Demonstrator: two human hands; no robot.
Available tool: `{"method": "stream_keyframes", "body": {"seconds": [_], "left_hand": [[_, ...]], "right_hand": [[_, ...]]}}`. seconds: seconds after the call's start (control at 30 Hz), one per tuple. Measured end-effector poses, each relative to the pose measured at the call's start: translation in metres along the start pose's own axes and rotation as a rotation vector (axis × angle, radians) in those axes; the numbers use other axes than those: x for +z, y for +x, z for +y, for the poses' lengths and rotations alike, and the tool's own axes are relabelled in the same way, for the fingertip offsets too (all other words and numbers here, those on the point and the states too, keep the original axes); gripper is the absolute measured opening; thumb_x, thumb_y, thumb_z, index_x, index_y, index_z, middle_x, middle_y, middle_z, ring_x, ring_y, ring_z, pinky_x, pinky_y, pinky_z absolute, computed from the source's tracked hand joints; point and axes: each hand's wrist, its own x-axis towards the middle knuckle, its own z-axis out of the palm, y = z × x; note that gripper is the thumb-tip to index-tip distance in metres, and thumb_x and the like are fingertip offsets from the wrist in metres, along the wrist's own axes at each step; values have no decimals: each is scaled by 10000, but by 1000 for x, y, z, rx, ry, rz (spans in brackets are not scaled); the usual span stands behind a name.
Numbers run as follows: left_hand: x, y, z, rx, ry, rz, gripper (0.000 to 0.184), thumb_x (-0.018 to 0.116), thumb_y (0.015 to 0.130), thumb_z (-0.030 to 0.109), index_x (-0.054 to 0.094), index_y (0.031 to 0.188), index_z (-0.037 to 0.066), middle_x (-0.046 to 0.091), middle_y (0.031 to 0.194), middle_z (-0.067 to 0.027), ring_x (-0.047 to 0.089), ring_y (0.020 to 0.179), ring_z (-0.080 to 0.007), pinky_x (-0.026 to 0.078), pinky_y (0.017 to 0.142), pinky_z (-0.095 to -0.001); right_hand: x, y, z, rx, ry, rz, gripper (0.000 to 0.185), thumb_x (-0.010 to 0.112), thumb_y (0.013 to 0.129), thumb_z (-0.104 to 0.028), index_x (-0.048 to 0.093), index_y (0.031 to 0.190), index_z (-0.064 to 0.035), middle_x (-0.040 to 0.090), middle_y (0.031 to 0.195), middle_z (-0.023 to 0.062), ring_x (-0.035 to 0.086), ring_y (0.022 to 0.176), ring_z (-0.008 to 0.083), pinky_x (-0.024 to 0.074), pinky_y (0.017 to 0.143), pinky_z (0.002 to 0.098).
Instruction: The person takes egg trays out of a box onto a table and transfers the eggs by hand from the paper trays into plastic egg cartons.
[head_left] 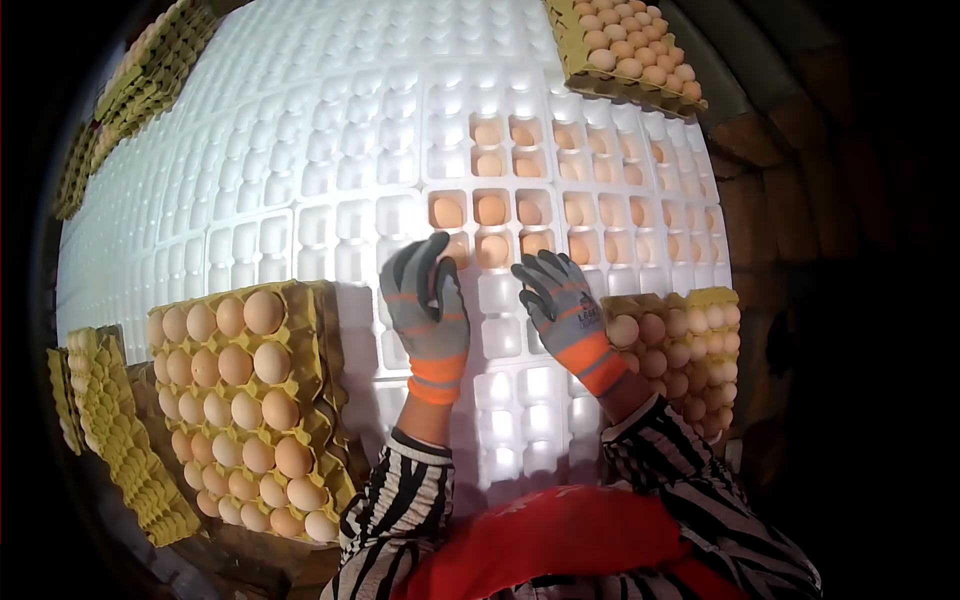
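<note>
My left hand, in a grey glove with an orange cuff, is open and curved. Its fingertips are beside a brown egg in a cell of the white foam tray, partly covering that egg. My right hand, gloved alike, has loosely bent fingers with no egg visible in them. They hover just below another brown egg set in its cell. Between the hands, a further egg sits in the tray. Several more eggs fill cells above and to the right.
At the lower left stands a stack of yellow pulp trays topped with eggs. Another egg-filled pulp tray is right of my right hand. More loaded trays stand at the upper right. Pulp trays lean at the far left.
</note>
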Motion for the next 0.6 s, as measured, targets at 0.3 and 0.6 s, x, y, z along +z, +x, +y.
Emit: {"method": "stream_keyframes", "body": {"seconds": [0.3,0.6], "left_hand": [[0,-34,-15,240,302,-289,397,622,880,-75,690,1249,55,676,1272,-153,614,1219,-355,486,1030,-444],[42,-137,141,348,281,-815,554,856,697,99,672,1219,78,653,1124,-131,638,1008,-339,540,857,-418]], "right_hand": [[-146,-97,7,415,484,291,297,615,960,1,663,1252,-12,703,1189,53,628,1026,117,508,911,280],[-176,-184,36,-26,-227,-218,424,681,852,-124,663,1272,-180,653,1182,86,606,998,280,489,894,416]]}}
